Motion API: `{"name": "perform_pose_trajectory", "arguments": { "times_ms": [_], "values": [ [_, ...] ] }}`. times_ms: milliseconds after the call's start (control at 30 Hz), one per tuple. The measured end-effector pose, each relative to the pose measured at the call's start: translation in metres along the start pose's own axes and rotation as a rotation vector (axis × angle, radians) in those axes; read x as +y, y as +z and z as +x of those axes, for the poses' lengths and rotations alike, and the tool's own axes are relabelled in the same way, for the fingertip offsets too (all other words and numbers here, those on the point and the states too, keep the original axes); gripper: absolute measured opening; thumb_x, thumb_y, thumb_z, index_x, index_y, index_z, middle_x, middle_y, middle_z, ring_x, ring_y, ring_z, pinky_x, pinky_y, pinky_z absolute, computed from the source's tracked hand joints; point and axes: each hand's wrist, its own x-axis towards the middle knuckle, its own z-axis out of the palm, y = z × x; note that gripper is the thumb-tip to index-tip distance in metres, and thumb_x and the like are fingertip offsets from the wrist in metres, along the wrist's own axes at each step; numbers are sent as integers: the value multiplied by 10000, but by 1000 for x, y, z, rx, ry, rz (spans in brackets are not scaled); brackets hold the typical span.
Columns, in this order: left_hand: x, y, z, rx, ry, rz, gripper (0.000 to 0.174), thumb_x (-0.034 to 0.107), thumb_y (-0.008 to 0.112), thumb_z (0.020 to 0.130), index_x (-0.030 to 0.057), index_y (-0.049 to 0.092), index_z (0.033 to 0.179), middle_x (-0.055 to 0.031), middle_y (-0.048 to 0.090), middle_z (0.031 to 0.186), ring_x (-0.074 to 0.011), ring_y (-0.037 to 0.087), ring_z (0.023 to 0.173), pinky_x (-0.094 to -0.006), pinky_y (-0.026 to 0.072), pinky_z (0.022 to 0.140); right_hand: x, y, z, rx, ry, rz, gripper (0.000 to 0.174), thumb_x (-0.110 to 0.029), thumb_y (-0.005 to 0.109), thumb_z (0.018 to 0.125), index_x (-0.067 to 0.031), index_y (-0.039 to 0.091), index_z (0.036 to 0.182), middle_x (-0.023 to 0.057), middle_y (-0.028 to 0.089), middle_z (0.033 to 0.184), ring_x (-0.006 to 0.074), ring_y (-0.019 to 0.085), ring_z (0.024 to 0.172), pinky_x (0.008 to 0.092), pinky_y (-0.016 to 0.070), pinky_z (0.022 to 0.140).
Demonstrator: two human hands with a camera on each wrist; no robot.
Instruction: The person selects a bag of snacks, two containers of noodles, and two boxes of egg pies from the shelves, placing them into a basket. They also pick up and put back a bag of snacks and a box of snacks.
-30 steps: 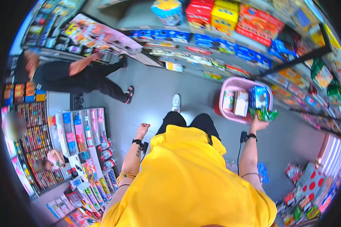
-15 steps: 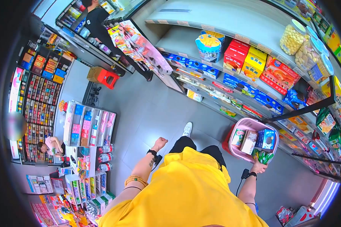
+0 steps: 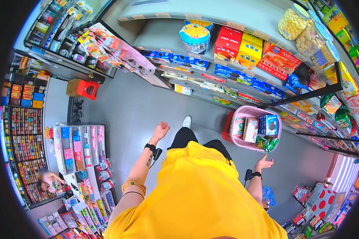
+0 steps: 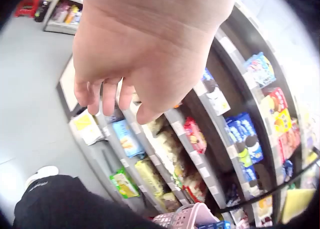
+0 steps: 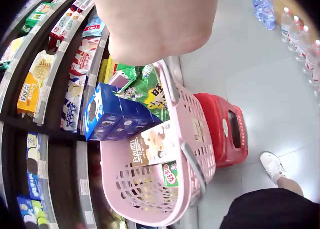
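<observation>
A pink plastic basket (image 3: 241, 143) is at the right, beside the shelves. Inside it a green snack bag (image 5: 146, 91) lies across blue cookie boxes (image 5: 112, 114). A brown-and-white box (image 5: 155, 145) and a small green-and-red pack (image 5: 170, 174) sit in there too. My right hand (image 3: 263, 162) hovers just outside the basket's near rim, empty, its fingers extended and loosely spread. Only the base of that hand shows in the right wrist view. My left hand (image 3: 160, 131) hangs in front of my body, holding nothing, with relaxed fingers (image 4: 108, 96).
Under the basket stands a red stool (image 5: 220, 124). Stocked shelves (image 3: 167, 24) run along the front and right. A display rack (image 3: 79, 147) with large bottles stands left, and a red stool (image 3: 91, 90) is by the back wall. A seated person (image 3: 52, 183) is far left.
My right hand has let go of the green snack bag, now in the basket, and drawn back toward me. The person in black has left the view.
</observation>
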Motion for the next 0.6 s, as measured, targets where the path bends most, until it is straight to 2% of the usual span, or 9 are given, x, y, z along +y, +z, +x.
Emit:
{"name": "perform_pose_trajectory", "arguments": {
  "times_ms": [133, 233, 333, 433, 467, 567, 600],
  "values": [
    [111, -49, 42, -1, 331, 16, 410, 261, 712, 896, -2, 602, 1191, -189, 691, 1160, -335, 668, 1117, -416, 527, 961, 26, -6, -41, 33, 42, -111, 552, -144, 734, 853, 12, 464, 1309, 261, 495, 1249, 397, 463, 1180, 473, 373, 1037],
    [192, -83, 58, -1, 576, -26, 379, 221, 707, 899, 7, 596, 1191, -180, 653, 1179, -338, 639, 1137, -416, 504, 977, 32, -9, -82, -55, 66, -165, 400, -98, 713, 824, 18, 545, 1167, 219, 585, 1128, 376, 550, 1093, 472, 423, 981],
    [256, -112, 68, 30, 768, -62, 384, 201, 710, 894, 17, 579, 1205, -172, 614, 1184, -341, 605, 1152, -415, 478, 999, 96, 26, -99, -237, 179, 90, 255, -82, 699, 816, -9, 598, 1038, 136, 652, 933, 300, 653, 863, 438, 525, 784],
    [302, -138, 76, 81, 909, -104, 464, 186, 746, 868, 25, 552, 1257, -167, 589, 1228, -315, 584, 1185, -402, 477, 988, 61, 29, -140, -553, 505, 271, 185, -87, 691, 824, -53, 618, 991, 73, 662, 823, 206, 643, 637, 345, 523, 571],
    [314, -145, 81, 99, 957, -117, 503, 183, 763, 856, 28, 542, 1280, -166, 583, 1250, -301, 579, 1199, -396, 481, 979, 50, 31, -152, -649, 514, 308, 198, -121, 689, 850, -79, 615, 1029, 58, 663, 826, 156, 620, 573, 270, 483, 506],
    [342, -157, 98, 194, 1001, -189, 626, 189, 800, 818, 27, 493, 1339, -163, 548, 1276, -296, 558, 1219, -409, 474, 988, -2, 29, -188, -768, 527, 386, 221, -153, 684, 871, -78, 607, 1065, 59, 671, 844, 168, 646, 600, 268, 482, 506],
    [347, -159, 106, 199, 1010, -141, 797, 194, 852, 763, 29, 416, 1409, -174, 481, 1343, -302, 529, 1253, -427, 472, 1004, -9, 32, -191, -799, 505, 369, 214, -157, 671, 895, -75, 598, 1080, 63, 671, 851, 174, 651, 618, 274, 496, 524]
  ]
}}
